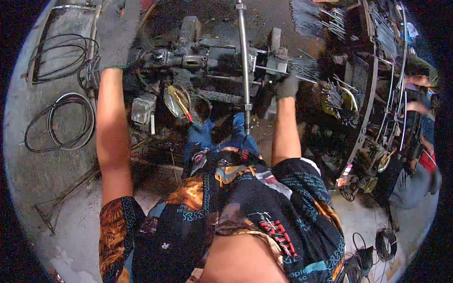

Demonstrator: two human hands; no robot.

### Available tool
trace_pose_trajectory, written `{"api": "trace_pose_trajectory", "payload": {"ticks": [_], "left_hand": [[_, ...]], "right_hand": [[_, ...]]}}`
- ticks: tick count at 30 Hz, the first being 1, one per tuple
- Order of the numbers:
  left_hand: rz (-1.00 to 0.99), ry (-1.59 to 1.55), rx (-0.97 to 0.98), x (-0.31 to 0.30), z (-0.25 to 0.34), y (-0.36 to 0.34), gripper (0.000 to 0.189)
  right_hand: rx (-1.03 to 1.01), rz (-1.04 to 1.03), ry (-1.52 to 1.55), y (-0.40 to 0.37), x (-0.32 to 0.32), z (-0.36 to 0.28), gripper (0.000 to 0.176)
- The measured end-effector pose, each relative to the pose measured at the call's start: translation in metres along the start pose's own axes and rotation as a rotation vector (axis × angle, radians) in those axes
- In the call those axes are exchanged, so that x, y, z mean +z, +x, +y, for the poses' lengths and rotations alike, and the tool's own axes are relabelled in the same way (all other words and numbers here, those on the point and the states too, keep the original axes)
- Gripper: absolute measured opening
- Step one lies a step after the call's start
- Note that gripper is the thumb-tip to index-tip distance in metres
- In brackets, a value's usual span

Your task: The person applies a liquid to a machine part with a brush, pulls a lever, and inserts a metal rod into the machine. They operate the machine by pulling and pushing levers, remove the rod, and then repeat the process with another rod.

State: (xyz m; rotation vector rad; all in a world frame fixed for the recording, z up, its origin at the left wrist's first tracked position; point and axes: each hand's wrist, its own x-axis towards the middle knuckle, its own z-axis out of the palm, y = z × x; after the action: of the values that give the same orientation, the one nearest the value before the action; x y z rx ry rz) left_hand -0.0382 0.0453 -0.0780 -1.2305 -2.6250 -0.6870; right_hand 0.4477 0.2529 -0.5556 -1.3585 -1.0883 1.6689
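Observation:
My left hand point(118, 40), in a grey glove, reaches out over the left end of a dark, greasy machine point(193, 60). Motion smears its fingers, so I cannot see whether they hold anything. At the machine's right end, my right hand point(287, 86), also in a dark grey glove, is closed around a thin metal rod point(270, 70). The rod runs sideways beside a metal block point(277, 52). Between my hands a long steel bar point(244, 56) crosses over the machine. Close to my body, a brush with a red tip point(181, 104) rests in a round dish point(171, 106).
Bundles of thin rods point(307, 19) lie beyond the machine at the right. More rods stand in a round container point(350, 101). Coiled cable point(71, 121) lies on the left floor. A curved metal rail point(369, 94) runs along the right, with another person point(415, 184) past it.

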Motion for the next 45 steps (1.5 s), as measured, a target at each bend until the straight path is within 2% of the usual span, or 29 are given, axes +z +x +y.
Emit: {"api": "trace_pose_trajectory", "payload": {"ticks": [1, 2, 3, 4, 5, 6, 8, 9, 11, 13, 14, 16, 20, 22, 23, 25, 26, 28, 29, 31, 32, 33, 34, 36, 37, 38, 40, 44, 45], "left_hand": [[-0.062, -0.028, -0.088, 0.0, 0.0, 0.001, 0.041], [-0.065, -0.031, -0.087, -0.003, 0.003, 0.001, 0.041], [-0.061, 0.038, -0.056, -0.006, 0.007, -0.002, 0.043], [-0.051, 0.107, -0.025, -0.008, 0.012, -0.004, 0.044], [-0.052, 0.101, -0.022, -0.007, 0.013, -0.005, 0.044], [0.01, 0.106, -0.014, -0.006, 0.015, -0.007, 0.045], [0.066, 0.103, 0.001, -0.002, 0.021, -0.01, 0.046], [0.073, 0.044, -0.01, -0.001, 0.025, -0.01, 0.046], [0.08, -0.015, -0.017, 0.0, 0.029, -0.01, 0.046], [0.02, -0.112, -0.198, 0.0, 0.025, -0.01, 0.044], [0.019, -0.109, -0.199, 0.0, 0.021, -0.008, 0.044], [0.142, 0.1, 0.133, 0.003, 0.012, -0.003, 0.043], [0.127, 0.118, 0.115, -0.004, 0.012, -0.006, 0.042], [-0.054, -0.068, -0.133, -0.005, 0.006, -0.002, 0.043], [-0.055, -0.067, -0.138, -0.002, 0.007, -0.004, 0.043], [0.057, -0.158, -0.132, 0.0, 0.024, -0.008, 0.041], [0.06, -0.155, -0.135, 0.0, 0.016, -0.006, 0.041], [-0.046, -0.013, -0.066, -0.003, 0.002, 0.0, 0.039], [-0.042, -0.009, -0.069, -0.004, 0.0, -0.001, 0.039], [-0.116, -0.054, -0.197, -0.008, 0.018, 0.0, 0.038], [-0.115, -0.05, -0.2, -0.008, 0.026, -0.001, 0.038], [-0.037, -0.045, -0.175, -0.008, 0.035, -0.001, 0.029], [0.039, -0.04, -0.149, -0.009, 0.041, -0.002, 0.032], [0.063, -0.057, -0.099, -0.01, 0.047, -0.003, 0.033], [0.085, -0.078, -0.047, -0.01, 0.048, -0.005, 0.034], [0.089, -0.075, -0.051, -0.008, 0.051, -0.007, 0.034], [0.206, -0.207, 0.065, -0.005, 0.053, -0.01, 0.036], [0.176, -0.172, 0.012, -0.01, 0.059, -0.011, 0.037], [0.099, -0.23, -0.155, -0.015, 0.076, -0.012, 0.037]], "right_hand": [[0.232, 0.142, 0.301, -0.05, 0.013, -0.127, 0.017], [0.145, 0.244, 0.337, -0.082, 0.018, -0.205, 0.023], [-0.193, 0.231, -0.034, 0.0, -0.086, -0.117, 0.042], [0.06, 0.12, 0.53, 0.015, -0.14, -0.131, 0.036], [-0.14, 0.265, -0.147, 0.018, -0.153, -0.158, 0.03], [0.048, -0.016, 0.338, 0.003, -0.147, -0.208, 0.027], [-0.089, 0.002, -0.712, -0.033, -0.082, -0.277, 0.033], [-0.098, -0.181, -0.804, -0.022, -0.094, -0.248, 0.034], [-0.539, -0.571, -1.176, -0.038, -0.069, -0.234, 0.029], [-0.452, -0.783, -1.275, -0.069, -0.02, -0.251, 0.032], [-0.451, -0.786, -1.273, -0.069, -0.011, -0.241, 0.032], [-0.436, -0.85, -1.303, -0.055, 0.0, -0.205, 0.033], [-0.478, -0.817, -1.183, -0.044, 0.016, -0.184, 0.03], [-0.267, -0.962, -1.244, -0.053, 0.044, -0.224, 0.028], [-0.266, -0.967, -1.245, -0.052, 0.044, -0.217, 0.028], [-0.372, -0.843, -1.142, -0.046, 0.048, -0.199, 0.03], [-0.375, -0.847, -1.142, -0.042, 0.053, -0.193, 0.03], [-0.444, -1.037, -1.252, -0.047, 0.076, -0.196, 0.032], [-0.417, -0.958, -1.194, -0.058, 0.086, -0.202, 0.036], [-0.449, -0.967, -1.243, -0.072, 0.106, -0.215, 0.039], [-0.477, -0.971, -1.294, -0.075, 0.111, -0.217, 0.043], [-0.348, -1.008, -1.337, -0.057, 0.118, -0.186, 0.057], [-0.347, -1.014, -1.335, -0.063, 0.118, -0.18, 0.057], [-0.577, -0.829, -1.039, -0.071, 0.12, -0.173, 0.059], [-0.823, -0.693, -0.844, -0.074, 0.119, -0.173, 0.052], [-0.826, -0.698, -0.843, -0.074, 0.115, -0.175, 0.052], [-0.629, -0.741, -1.208, -0.076, 0.108, -0.189, 0.041], [-0.539, -0.753, -1.148, -0.061, 0.087, -0.155, 0.032], [-0.54, -0.754, -1.149, -0.062, 0.087, -0.156, 0.032]]}}
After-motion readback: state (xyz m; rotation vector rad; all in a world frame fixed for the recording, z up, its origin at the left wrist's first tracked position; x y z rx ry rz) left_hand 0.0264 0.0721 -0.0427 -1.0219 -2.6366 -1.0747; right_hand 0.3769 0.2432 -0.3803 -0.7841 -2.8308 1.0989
